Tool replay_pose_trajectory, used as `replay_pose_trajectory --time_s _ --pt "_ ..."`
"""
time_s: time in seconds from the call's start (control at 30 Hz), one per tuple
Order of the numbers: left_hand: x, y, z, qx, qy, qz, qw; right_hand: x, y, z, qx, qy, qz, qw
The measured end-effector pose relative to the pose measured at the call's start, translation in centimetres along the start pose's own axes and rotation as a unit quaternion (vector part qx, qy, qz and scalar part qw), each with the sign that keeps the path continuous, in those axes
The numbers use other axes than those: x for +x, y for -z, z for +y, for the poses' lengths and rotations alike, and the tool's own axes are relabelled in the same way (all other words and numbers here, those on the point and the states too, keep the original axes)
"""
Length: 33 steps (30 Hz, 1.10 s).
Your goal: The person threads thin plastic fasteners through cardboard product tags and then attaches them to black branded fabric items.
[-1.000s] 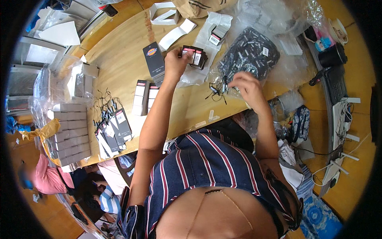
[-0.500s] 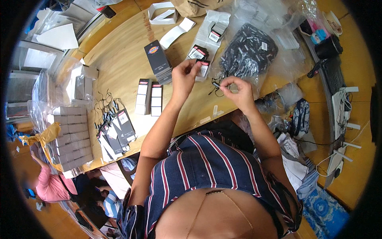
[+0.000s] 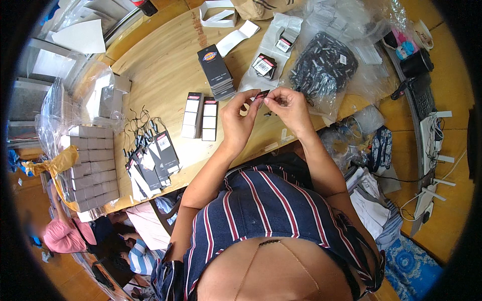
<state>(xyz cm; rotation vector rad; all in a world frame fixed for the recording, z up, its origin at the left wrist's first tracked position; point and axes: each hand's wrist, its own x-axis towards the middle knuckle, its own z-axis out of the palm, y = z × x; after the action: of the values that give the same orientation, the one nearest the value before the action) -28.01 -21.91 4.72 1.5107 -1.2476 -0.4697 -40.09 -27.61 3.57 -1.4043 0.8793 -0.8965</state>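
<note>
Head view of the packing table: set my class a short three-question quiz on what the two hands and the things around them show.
1. True or false: both hands pinch the small dark tag above the wooden table.
2. What lies just beyond the right hand?
A. a clear bag of dark items
B. a red bucket
C. a laptop
3. Fill in: the finished tags with strings lie fanned out on the person's ____ side, beyond the left hand.

Key: 1 true; 2 A; 3 left.
</note>
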Motion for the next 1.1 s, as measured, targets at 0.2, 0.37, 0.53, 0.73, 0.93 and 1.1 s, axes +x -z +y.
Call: replay_pose_trajectory --time_s 0.2,0.37,0.53,0.73,0.93,1.1 --pt "0.2 1.2 -0.6 0.048 -0.118 -0.014 0.992 0.1 -0.2 -0.2 -0.064 0.004 -0.045 0.997" --pt "0.6 2.0 -1.0 0.116 -0.181 -0.029 0.976 0.0 -0.8 0.0 -0.094 0.018 -0.039 0.995" --pt "0.5 2.2 -0.6 0.125 -0.184 -0.039 0.974 0.1 -1.5 -0.2 -0.066 0.017 -0.020 0.997" --pt "0.7 2.7 -0.6 0.083 -0.144 -0.063 0.984 0.3 -1.9 1.2 -0.087 0.142 0.029 0.986" --pt "1.4 3.0 0.0 0.023 -0.127 -0.100 0.987 -0.5 -3.1 1.8 0.141 0.157 0.045 0.976" --pt "6.4 4.9 -1.4 0.035 -0.044 0.000 0.998 -0.1 -2.2 1.1 0.127 0.163 0.038 0.978"
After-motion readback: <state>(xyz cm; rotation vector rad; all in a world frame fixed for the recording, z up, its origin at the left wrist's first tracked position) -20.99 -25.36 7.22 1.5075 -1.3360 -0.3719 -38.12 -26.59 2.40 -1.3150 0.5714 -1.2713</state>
